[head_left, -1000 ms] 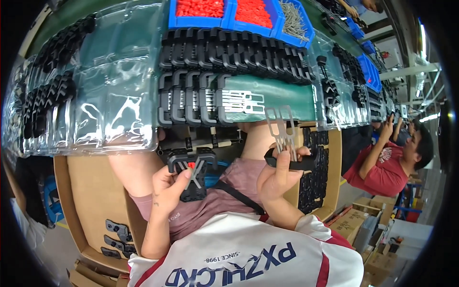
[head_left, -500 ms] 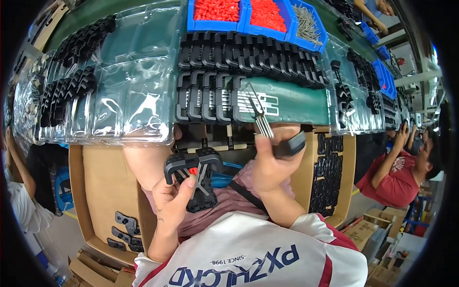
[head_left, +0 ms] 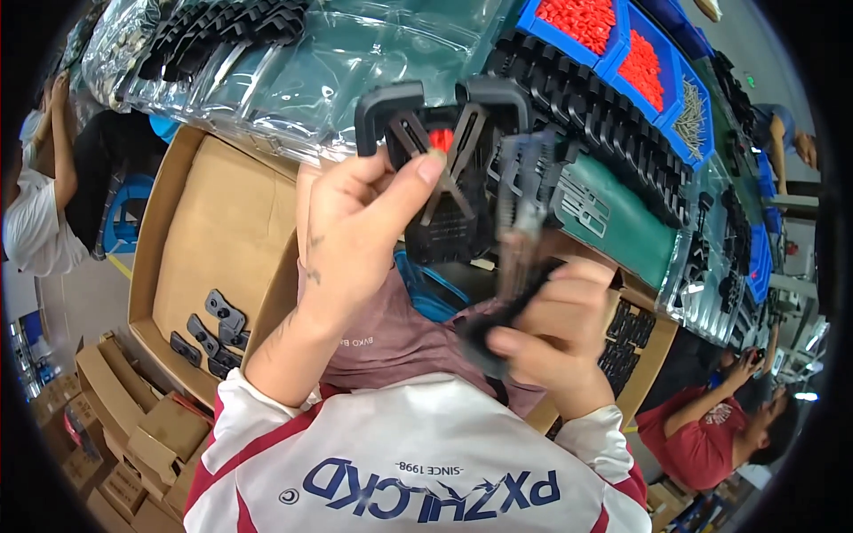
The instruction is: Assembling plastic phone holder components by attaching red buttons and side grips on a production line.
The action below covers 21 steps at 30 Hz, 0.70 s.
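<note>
My left hand (head_left: 364,213) pinches a black plastic clamp bracket (head_left: 449,238) with two hooked jaws at its top. Crossed metal strips (head_left: 466,147) lie on its face, and a small red plastic piece (head_left: 442,138) sits at the crossing by my thumb. Fingers of my right hand (head_left: 564,338) are curled round a dark, curved black part (head_left: 484,345), low and to the right of the bracket. Greyish metal strips (head_left: 522,209) rise above that hand, smeared by motion; where they are gripped is hard to make out.
Blue bins (head_left: 609,67) of red pieces and metal pins stand at the back right, beside a row of black brackets (head_left: 613,111) on a green surface (head_left: 635,213). Clear plastic trays (head_left: 355,67) lie behind my left hand. Cardboard boxes (head_left: 222,204) with black parts flank my legs; co-workers sit both sides.
My view has turned, shifting the bench rightward. My left hand has raised the bracket up and to the right. My right hand has moved lower, its metal strips now blurred near the bracket.
</note>
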Each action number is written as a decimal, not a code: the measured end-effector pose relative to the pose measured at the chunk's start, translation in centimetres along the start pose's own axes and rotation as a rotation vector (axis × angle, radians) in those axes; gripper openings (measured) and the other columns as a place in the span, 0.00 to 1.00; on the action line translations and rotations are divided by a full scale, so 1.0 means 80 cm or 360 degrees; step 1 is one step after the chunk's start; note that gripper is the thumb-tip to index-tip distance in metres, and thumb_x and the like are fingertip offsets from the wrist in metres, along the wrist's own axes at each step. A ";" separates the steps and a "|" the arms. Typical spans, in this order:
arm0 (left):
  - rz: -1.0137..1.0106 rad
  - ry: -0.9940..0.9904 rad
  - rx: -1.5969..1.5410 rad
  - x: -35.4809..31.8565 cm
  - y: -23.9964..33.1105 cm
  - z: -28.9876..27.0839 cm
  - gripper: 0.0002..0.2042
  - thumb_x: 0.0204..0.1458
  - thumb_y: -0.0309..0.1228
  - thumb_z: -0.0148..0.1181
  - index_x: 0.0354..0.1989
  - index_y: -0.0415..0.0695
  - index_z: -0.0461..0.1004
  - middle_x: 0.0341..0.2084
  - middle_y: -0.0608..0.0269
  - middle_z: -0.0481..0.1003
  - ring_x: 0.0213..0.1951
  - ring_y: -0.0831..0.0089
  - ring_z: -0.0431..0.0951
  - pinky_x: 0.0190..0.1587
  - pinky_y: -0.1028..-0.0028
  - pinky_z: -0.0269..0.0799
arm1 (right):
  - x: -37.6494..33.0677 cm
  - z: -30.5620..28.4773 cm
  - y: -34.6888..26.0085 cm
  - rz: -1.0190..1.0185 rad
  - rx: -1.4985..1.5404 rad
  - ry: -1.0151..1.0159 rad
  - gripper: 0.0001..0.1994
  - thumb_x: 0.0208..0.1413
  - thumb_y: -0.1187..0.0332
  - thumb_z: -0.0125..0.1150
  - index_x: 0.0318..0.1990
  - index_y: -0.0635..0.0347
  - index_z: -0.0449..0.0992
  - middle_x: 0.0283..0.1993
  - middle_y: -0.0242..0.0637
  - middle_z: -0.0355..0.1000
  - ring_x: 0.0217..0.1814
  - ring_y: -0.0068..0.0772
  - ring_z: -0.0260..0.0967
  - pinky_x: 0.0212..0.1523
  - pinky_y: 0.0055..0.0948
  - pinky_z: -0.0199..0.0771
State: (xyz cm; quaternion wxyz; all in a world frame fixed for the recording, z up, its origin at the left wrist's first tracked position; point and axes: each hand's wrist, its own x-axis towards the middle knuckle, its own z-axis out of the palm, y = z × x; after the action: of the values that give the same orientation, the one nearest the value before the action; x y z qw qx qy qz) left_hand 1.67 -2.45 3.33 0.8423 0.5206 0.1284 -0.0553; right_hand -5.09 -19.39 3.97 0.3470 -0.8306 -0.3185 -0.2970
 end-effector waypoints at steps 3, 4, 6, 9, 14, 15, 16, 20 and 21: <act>0.0014 -0.0095 0.0129 0.010 0.003 -0.009 0.08 0.51 0.28 0.61 0.27 0.35 0.75 0.18 0.71 0.72 0.20 0.88 0.63 0.22 0.90 0.60 | 0.003 0.025 0.009 -0.0181 -0.0092 -0.0121 0.07 0.43 0.72 0.65 0.32 0.50 0.80 0.30 0.25 0.66 0.33 0.24 0.58 0.38 0.27 0.61; 0.0020 -0.0128 0.0175 0.012 0.003 -0.009 0.08 0.52 0.29 0.60 0.26 0.36 0.75 0.18 0.71 0.72 0.19 0.89 0.63 0.21 0.90 0.59 | 0.001 0.029 0.013 -0.0358 -0.0141 -0.0190 0.06 0.41 0.71 0.66 0.30 0.52 0.80 0.30 0.26 0.66 0.34 0.25 0.59 0.36 0.26 0.60; 0.0038 -0.0143 0.0156 0.015 0.001 -0.006 0.09 0.52 0.29 0.60 0.25 0.36 0.75 0.17 0.71 0.71 0.19 0.89 0.63 0.21 0.90 0.59 | 0.004 0.032 0.016 -0.0358 -0.0152 -0.0207 0.07 0.42 0.71 0.66 0.31 0.52 0.80 0.31 0.26 0.66 0.33 0.25 0.59 0.36 0.25 0.60; 0.0100 -0.0181 0.0113 0.016 0.002 0.000 0.10 0.52 0.30 0.60 0.23 0.36 0.74 0.15 0.72 0.70 0.18 0.89 0.62 0.19 0.90 0.58 | 0.006 0.034 0.019 -0.0360 -0.0172 -0.0242 0.09 0.42 0.72 0.66 0.34 0.51 0.81 0.31 0.26 0.67 0.31 0.24 0.59 0.33 0.23 0.59; 0.0079 -0.0200 0.0145 0.018 0.002 -0.003 0.10 0.52 0.30 0.59 0.24 0.37 0.74 0.15 0.72 0.70 0.17 0.89 0.61 0.19 0.89 0.58 | 0.015 0.025 0.023 -0.0420 -0.0258 -0.0403 0.09 0.42 0.72 0.66 0.35 0.52 0.80 0.31 0.26 0.67 0.29 0.22 0.59 0.31 0.22 0.57; 0.0080 -0.0199 0.0144 0.017 0.002 -0.002 0.10 0.52 0.30 0.59 0.24 0.37 0.74 0.15 0.72 0.70 0.17 0.89 0.61 0.19 0.89 0.58 | 0.017 0.024 0.022 -0.0421 -0.0258 -0.0403 0.09 0.42 0.72 0.66 0.35 0.52 0.80 0.31 0.26 0.67 0.29 0.22 0.59 0.31 0.22 0.57; 0.0065 -0.0200 0.0117 0.016 0.003 0.000 0.10 0.52 0.30 0.59 0.24 0.37 0.74 0.15 0.72 0.70 0.17 0.89 0.61 0.20 0.89 0.59 | 0.018 0.023 0.021 -0.0420 -0.0264 -0.0405 0.09 0.43 0.72 0.66 0.35 0.52 0.80 0.31 0.26 0.67 0.29 0.22 0.59 0.31 0.22 0.57; 0.0020 -0.0205 0.0033 0.010 0.004 0.004 0.09 0.53 0.29 0.57 0.24 0.37 0.74 0.15 0.71 0.70 0.17 0.88 0.62 0.20 0.88 0.60 | 0.019 0.021 0.019 -0.0415 -0.0287 -0.0410 0.09 0.43 0.72 0.65 0.36 0.52 0.80 0.30 0.26 0.67 0.29 0.22 0.59 0.31 0.22 0.57; 0.0016 -0.0232 -0.0022 0.010 0.003 0.002 0.09 0.53 0.29 0.57 0.24 0.37 0.74 0.15 0.71 0.70 0.18 0.88 0.62 0.21 0.88 0.61 | 0.018 0.021 0.019 -0.0413 -0.0284 -0.0393 0.09 0.43 0.72 0.65 0.36 0.52 0.80 0.30 0.26 0.67 0.29 0.22 0.59 0.31 0.22 0.57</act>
State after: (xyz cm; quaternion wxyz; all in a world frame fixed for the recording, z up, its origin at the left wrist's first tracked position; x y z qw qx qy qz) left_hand 2.49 -2.45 3.37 0.8533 0.5099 0.0645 -0.0881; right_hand -2.61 -18.43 3.46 0.1892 -0.8402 -0.4354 -0.2621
